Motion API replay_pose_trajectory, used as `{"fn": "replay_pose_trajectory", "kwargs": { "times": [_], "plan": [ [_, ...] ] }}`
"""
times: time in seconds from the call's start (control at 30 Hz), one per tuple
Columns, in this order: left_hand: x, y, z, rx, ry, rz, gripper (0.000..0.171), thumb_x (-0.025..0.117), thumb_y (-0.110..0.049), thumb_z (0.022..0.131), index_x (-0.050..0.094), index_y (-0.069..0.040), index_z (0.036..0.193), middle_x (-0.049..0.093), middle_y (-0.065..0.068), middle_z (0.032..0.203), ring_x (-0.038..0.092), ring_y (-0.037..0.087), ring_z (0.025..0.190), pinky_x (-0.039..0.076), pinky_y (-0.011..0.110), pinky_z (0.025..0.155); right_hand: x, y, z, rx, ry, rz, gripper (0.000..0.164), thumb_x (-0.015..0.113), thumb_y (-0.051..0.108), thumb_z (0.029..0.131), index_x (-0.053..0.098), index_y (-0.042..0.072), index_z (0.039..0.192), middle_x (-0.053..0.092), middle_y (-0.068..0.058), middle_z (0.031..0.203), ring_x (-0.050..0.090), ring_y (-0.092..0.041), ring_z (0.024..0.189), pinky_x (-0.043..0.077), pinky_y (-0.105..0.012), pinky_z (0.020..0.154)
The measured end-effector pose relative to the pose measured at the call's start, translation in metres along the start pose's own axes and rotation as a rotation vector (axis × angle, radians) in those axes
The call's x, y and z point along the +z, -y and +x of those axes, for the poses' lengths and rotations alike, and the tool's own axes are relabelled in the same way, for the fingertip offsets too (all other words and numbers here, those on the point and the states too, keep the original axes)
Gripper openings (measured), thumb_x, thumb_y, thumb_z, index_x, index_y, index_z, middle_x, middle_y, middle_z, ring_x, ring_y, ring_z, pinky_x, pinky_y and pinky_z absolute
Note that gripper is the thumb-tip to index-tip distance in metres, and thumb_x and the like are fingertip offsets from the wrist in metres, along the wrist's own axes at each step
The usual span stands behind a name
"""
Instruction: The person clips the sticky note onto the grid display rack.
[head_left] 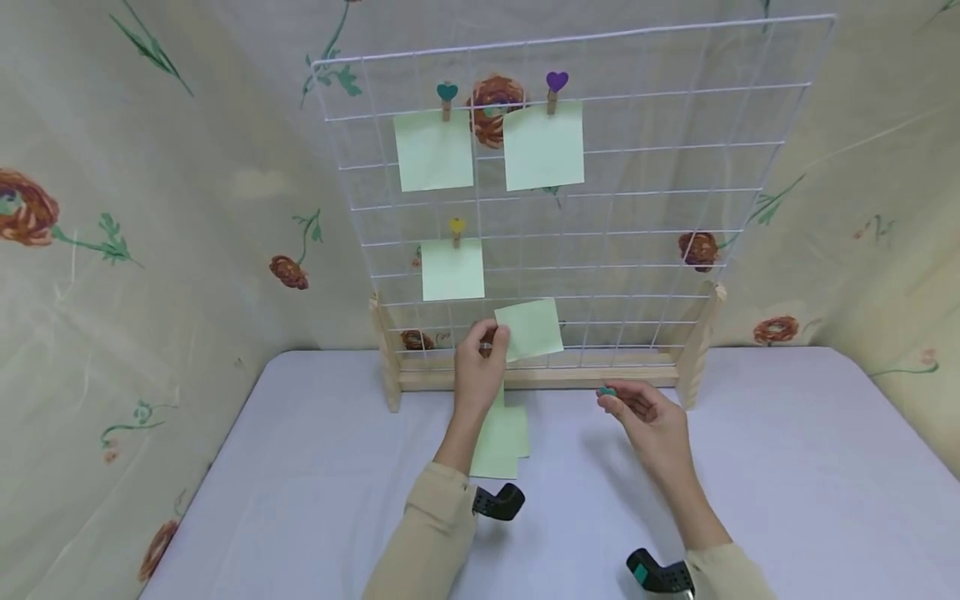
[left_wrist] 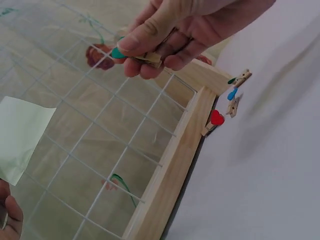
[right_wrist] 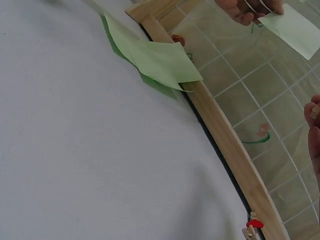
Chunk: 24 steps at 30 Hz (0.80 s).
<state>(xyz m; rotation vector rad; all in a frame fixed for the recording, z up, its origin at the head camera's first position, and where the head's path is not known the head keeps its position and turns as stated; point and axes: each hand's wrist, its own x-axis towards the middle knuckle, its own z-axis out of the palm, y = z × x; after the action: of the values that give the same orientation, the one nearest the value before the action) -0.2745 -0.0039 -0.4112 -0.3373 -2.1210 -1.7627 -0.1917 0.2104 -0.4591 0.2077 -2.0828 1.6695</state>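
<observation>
My left hand [head_left: 482, 367] pinches a pale green paper note [head_left: 531, 329] by its left edge, in front of the lower part of the white wire grid [head_left: 600, 175]. To the right, my right hand [head_left: 651, 421] holds a small wooden clothespin with a teal heart [head_left: 606, 391] between thumb and fingers. The left wrist view shows that clothespin [left_wrist: 149, 59] from closer by. Three notes hang on the grid: one under a teal heart clip [head_left: 447, 93], one under a purple heart clip [head_left: 557, 83] and one under a yellow heart clip [head_left: 457, 227].
More green notes [head_left: 501, 446] lie on the white table [head_left: 322, 467] below my left forearm. Clothespins with a red heart [left_wrist: 217, 118], a blue heart [left_wrist: 232, 94] and a green heart [left_wrist: 232, 81] lie along the wooden base [left_wrist: 186, 150]. A flowered cloth [head_left: 210, 208] hangs behind the grid.
</observation>
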Motion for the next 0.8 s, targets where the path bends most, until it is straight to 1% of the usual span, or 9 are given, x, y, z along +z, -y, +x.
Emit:
{"fn": "replay_pose_trajectory", "kwargs": {
  "times": [0.1,0.2,0.23,0.3,0.4,0.47,0.53,0.67,0.8],
  "plan": [
    [0.001,-0.003,0.003,-0.004,0.005,-0.002,0.021,0.050,-0.028,0.089,0.060,-0.011,0.096,0.058,0.003,0.086,0.051,0.011,0.081,0.043,0.023,0.067,-0.001,0.005,0.005,-0.029,0.035,0.032,0.027,0.063,0.009,0.080,0.060,0.002,0.105,0.067,-0.004,0.095,0.063,-0.006,0.086,0.050,-0.019,0.074],
    [0.002,-0.006,0.007,0.000,0.010,0.004,0.024,0.050,-0.029,0.089,0.060,-0.010,0.099,0.058,0.004,0.088,0.052,0.012,0.083,0.044,0.023,0.069,-0.002,0.009,0.011,-0.048,0.049,0.035,0.026,0.061,0.009,0.081,0.059,0.005,0.107,0.064,-0.008,0.100,0.062,-0.007,0.089,0.049,-0.017,0.076],
    [0.002,-0.008,0.009,0.006,0.010,0.007,0.025,0.050,-0.029,0.089,0.060,-0.009,0.100,0.059,0.005,0.089,0.052,0.013,0.084,0.044,0.023,0.069,-0.002,0.012,0.013,-0.056,0.053,0.028,0.027,0.060,0.008,0.082,0.059,0.004,0.109,0.063,-0.011,0.102,0.062,-0.007,0.090,0.049,-0.016,0.076],
    [0.003,-0.010,0.011,0.005,0.009,0.009,0.026,0.050,-0.030,0.089,0.061,-0.009,0.101,0.060,0.005,0.090,0.053,0.013,0.085,0.045,0.023,0.070,-0.004,0.019,0.015,-0.050,0.066,-0.005,0.028,0.058,0.011,0.084,0.058,0.007,0.111,0.062,-0.013,0.103,0.061,-0.005,0.091,0.048,-0.013,0.073],
    [0.004,-0.014,0.015,0.013,0.011,0.009,0.027,0.050,-0.031,0.089,0.061,-0.009,0.102,0.060,0.005,0.091,0.053,0.012,0.085,0.045,0.023,0.070,-0.003,0.033,0.019,-0.043,0.073,-0.028,0.029,0.056,0.011,0.086,0.056,0.006,0.114,0.061,-0.016,0.103,0.060,-0.003,0.090,0.046,-0.011,0.068],
    [0.005,-0.016,0.017,0.009,0.015,0.004,0.027,0.050,-0.031,0.089,0.062,-0.010,0.102,0.060,0.004,0.090,0.053,0.011,0.084,0.045,0.023,0.070,-0.003,0.043,0.021,-0.024,0.066,-0.037,0.028,0.056,0.011,0.086,0.056,0.006,0.113,0.060,-0.015,0.102,0.060,-0.002,0.089,0.046,-0.009,0.067],
    [0.007,-0.018,0.019,0.010,0.015,-0.001,0.027,0.050,-0.031,0.089,0.062,-0.010,0.102,0.060,0.003,0.089,0.053,0.011,0.084,0.045,0.023,0.069,-0.003,0.051,0.023,-0.018,0.057,-0.058,0.028,0.056,0.011,0.086,0.056,0.003,0.113,0.059,-0.016,0.103,0.059,0.000,0.089,0.046,-0.008,0.070],
    [0.009,-0.020,0.022,0.007,-0.004,0.002,0.026,0.050,-0.030,0.089,0.062,-0.010,0.100,0.060,0.003,0.087,0.052,0.010,0.083,0.045,0.024,0.069,-0.002,0.061,0.029,-0.011,0.051,-0.114,0.029,0.055,0.014,0.087,0.056,0.002,0.113,0.058,-0.015,0.108,0.056,0.003,0.093,0.044,-0.007,0.078],
    [0.010,-0.022,0.025,0.002,-0.020,0.010,0.027,0.049,-0.031,0.090,0.062,-0.010,0.099,0.059,0.002,0.087,0.052,0.010,0.082,0.046,0.025,0.069,-0.001,0.067,0.035,-0.021,0.042,-0.126,0.029,0.054,0.014,0.087,0.056,0.003,0.113,0.058,-0.016,0.111,0.054,0.004,0.095,0.043,-0.006,0.080]
  ]
}}
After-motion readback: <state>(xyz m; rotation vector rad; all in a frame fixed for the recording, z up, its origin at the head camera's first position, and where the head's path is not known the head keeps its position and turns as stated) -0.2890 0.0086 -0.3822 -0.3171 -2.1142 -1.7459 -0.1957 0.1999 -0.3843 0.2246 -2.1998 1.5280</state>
